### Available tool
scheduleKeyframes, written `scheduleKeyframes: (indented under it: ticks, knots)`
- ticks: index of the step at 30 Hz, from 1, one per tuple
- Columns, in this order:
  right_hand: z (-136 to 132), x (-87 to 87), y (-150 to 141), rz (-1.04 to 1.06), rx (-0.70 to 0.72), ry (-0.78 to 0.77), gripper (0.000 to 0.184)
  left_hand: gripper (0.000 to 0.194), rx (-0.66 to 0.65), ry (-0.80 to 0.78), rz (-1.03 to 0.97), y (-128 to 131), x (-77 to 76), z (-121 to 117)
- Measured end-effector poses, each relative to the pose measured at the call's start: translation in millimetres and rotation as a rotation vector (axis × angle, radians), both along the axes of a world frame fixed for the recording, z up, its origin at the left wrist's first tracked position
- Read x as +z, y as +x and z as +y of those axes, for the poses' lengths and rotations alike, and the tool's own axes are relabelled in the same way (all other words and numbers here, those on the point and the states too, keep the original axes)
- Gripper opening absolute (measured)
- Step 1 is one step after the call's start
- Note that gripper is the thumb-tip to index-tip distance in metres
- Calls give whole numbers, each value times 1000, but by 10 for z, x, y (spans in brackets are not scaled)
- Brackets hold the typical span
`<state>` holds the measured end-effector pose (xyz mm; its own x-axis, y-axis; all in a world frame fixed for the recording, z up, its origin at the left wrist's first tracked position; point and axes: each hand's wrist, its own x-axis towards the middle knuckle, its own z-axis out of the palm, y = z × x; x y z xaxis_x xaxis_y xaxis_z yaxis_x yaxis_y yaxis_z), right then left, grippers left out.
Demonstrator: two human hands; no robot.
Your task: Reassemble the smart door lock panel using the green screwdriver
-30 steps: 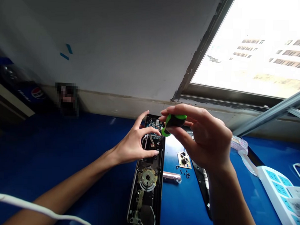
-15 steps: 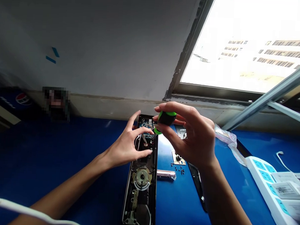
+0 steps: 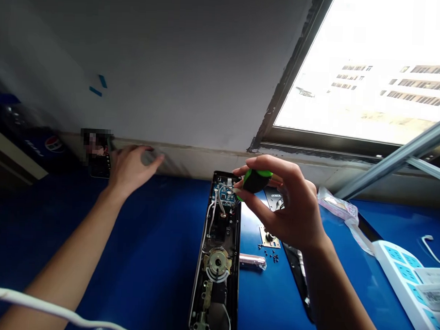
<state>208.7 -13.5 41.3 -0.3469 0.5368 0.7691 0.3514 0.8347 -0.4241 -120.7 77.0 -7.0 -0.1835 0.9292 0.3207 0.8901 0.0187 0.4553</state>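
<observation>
An opened black lock body (image 3: 217,262) lies lengthwise on the blue table (image 3: 147,249), with a blue circuit board, wires and a round brass part showing inside. My right hand (image 3: 287,207) is closed round a green and black screwdriver (image 3: 255,180), held over the lock's far end. My left hand (image 3: 130,168) is stretched far to the left, close to the wall and a dark object there. It is smeared by motion, and its fingers look loosely spread with nothing seen in them.
Several small dark screws (image 3: 270,255), a small metal plate (image 3: 270,236) and a silver cylinder (image 3: 252,260) lie right of the lock. A white power strip (image 3: 408,275) sits at far right, a plastic bag (image 3: 337,204) behind it. A white cable (image 3: 46,308) crosses bottom left.
My left hand has left the lock's wires and swung far left toward the wall. My right hand has kept the screwdriver over the lock's far end.
</observation>
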Motion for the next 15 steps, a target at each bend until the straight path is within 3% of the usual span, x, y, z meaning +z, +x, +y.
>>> scheduleKeyframes:
  ticks: [3, 5, 9, 15]
  knots:
    - [14, -5, -23, -13, 12, 14, 60, 82, 287, -95, -64, -331, -77, 47]
    - [26, -11, -37, -21, 22, 18, 62, 86, 354, -159, -136, -446, -136, 56]
    - [40, -22, -45, -17, 33, 20, 64, 89, 365, -207, -189, -523, -214, 109]
    - [34, -39, -32, -11, 22, 25, 65, 66, 291, -136, -139, -490, -160, 137]
